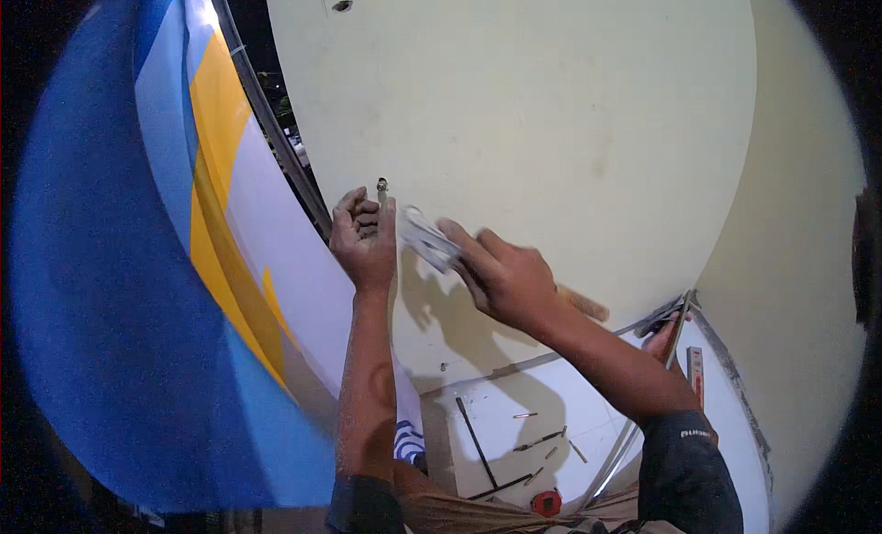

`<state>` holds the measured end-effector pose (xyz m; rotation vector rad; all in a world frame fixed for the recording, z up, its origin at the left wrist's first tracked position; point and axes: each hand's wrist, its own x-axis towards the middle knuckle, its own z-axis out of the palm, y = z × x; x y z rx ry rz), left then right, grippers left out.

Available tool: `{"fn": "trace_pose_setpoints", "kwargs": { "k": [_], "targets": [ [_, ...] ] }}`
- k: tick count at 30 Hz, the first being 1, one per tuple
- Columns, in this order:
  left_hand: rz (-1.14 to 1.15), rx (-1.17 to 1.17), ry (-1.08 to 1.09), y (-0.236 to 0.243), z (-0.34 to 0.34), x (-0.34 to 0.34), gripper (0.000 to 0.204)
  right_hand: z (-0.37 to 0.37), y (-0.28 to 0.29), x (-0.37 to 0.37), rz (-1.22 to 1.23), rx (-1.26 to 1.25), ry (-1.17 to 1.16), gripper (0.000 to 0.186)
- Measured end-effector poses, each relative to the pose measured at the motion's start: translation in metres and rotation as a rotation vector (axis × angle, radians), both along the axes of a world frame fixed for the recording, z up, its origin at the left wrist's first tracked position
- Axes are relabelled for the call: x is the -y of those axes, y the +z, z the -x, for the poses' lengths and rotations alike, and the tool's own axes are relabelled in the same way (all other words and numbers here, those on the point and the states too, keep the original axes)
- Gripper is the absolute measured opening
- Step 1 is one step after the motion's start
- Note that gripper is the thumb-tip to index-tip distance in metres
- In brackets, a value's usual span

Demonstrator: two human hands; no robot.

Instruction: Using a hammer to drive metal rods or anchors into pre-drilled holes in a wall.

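Note:
At a hole near the left edge of the cream wall (570,121), a short pale peg (382,195) sticks out. My left hand (366,245) is up against the wall there, its fingers curled and its thumb beside the peg; the grip looks closed around the peg's near end. My right hand (505,277) is closed on a wooden-handled tool (585,304), the handle's end showing behind the wrist. The tool's pale metal head (428,240) is smeared by motion, so its exact kind is unclear. It is just right of my left hand, pointing toward it.
A blue, yellow and white sheet (211,258) hangs close on the left. Lower down, a white tiled surface (588,405) bears a black rod (475,440), a red tape measure (546,504), a level (695,373) and several thin pieces. Another hole (342,6) is higher up the wall.

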<state>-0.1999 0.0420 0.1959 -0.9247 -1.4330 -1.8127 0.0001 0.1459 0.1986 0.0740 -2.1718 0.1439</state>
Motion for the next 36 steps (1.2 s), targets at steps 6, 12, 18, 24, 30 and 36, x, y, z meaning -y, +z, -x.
{"fn": "trace_pose_setpoints", "kwargs": {
  "k": [6,12,18,24,30,36],
  "targets": [
    [0.026,-0.209,0.145,0.011,-0.001,-0.003,0.026,-0.031,-0.078,-0.021,0.180,0.092,-0.019,0.053],
    [0.002,-0.120,0.139,0.007,-0.003,-0.006,0.022,-0.023,-0.032,-0.024,0.028,0.090,0.012,0.056],
    [0.110,0.089,-0.006,0.013,0.002,0.007,0.029,0.006,0.023,0.007,-0.211,-0.104,0.127,0.059],
    [-0.019,0.064,-0.328,0.010,0.007,0.017,0.035,0.032,0.041,0.008,-0.301,-0.009,-0.038,0.055],
    [0.124,-0.032,-0.100,0.006,0.026,0.013,0.031,0.035,0.038,0.011,-0.285,0.107,-0.065,0.056],
    [0.093,-0.046,0.003,0.008,0.013,0.010,0.032,0.004,0.008,-0.010,-0.117,0.061,-0.115,0.053]
  ]
}}
